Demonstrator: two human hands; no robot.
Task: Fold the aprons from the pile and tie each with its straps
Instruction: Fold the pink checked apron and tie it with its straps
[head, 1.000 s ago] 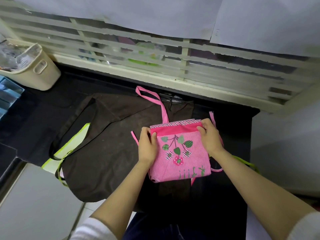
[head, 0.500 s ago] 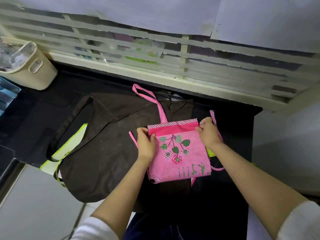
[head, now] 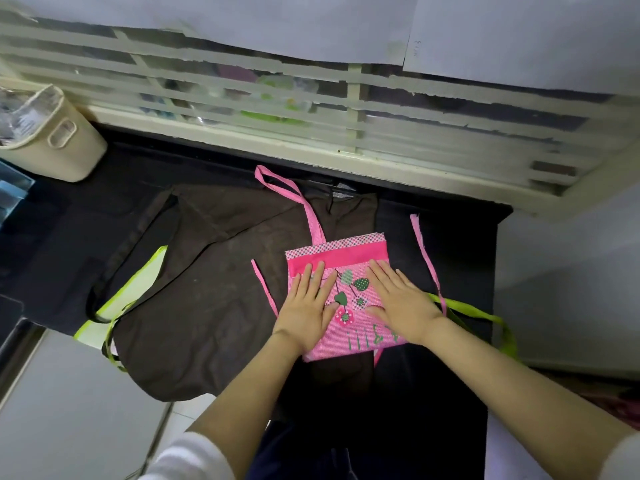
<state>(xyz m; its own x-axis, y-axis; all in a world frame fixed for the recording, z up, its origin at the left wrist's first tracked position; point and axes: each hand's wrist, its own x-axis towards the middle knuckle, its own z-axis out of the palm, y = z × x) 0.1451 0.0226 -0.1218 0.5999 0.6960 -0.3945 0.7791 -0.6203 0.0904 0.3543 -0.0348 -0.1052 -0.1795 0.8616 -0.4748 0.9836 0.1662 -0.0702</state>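
Bench [head: 460,258]: black, under the window, carries the aprons
Brown apron [head: 207,289]: spread flat on the bench, a lime-green apron [head: 152,271] showing from under its left edge
Pink apron [head: 346,252]: folded to a square, lying on the brown apron, straps [head: 427,258] loose at both sides
Left hand [head: 306,311]: flat on the pink apron's left half, fingers [head: 311,275] straight, slightly spread
Right hand [head: 403,303]: flat on its right half, fingers straight, close together

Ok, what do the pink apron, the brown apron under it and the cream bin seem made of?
Pink apron: thin woven cloth, matte, probably cotton; fine stripes, checked trim, sewn-on patches. Brown apron: soft matte fabric, creased and draping; fibre unclear. Cream bin: rigid plastic, smooth, faintly glossy, with a moulded handle slot.
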